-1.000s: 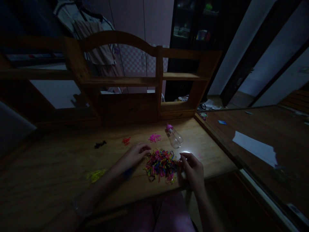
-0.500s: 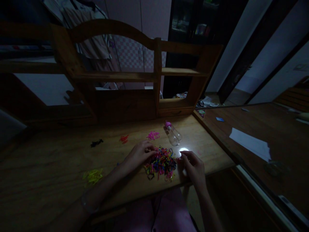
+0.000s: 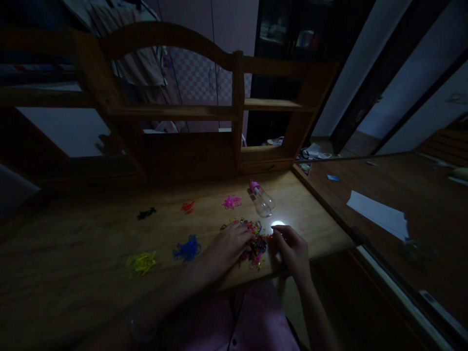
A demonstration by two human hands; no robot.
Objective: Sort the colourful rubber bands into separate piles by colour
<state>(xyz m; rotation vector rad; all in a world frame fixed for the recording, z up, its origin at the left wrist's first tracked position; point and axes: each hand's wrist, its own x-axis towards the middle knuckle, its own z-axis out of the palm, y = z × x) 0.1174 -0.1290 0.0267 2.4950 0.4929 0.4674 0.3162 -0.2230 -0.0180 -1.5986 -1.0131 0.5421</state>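
Note:
A mixed heap of small colourful loops that look like rubber bands lies near the table's front edge. Over its left side reaches my left hand, fingers bent together and their tips down among the bands, so what they grip is hidden. My right hand stays at the heap's right edge with thumb and forefinger pinched; a tiny reddish bit shows near the tips, too dim to make out. Left of the heap are single-colour piles: blue bands, yellow bands, black bands, red bands and pink bands.
A clear bottle with a pink cap lies on its side behind the heap. Along the table's back stands a wooden shelf unit. White paper rests on the brown surface at right. The room is dim.
My left hand has moved right and forward onto the heap, uncovering the blue pile its arm had hidden. My right hand has barely moved. The view has tilted slightly.

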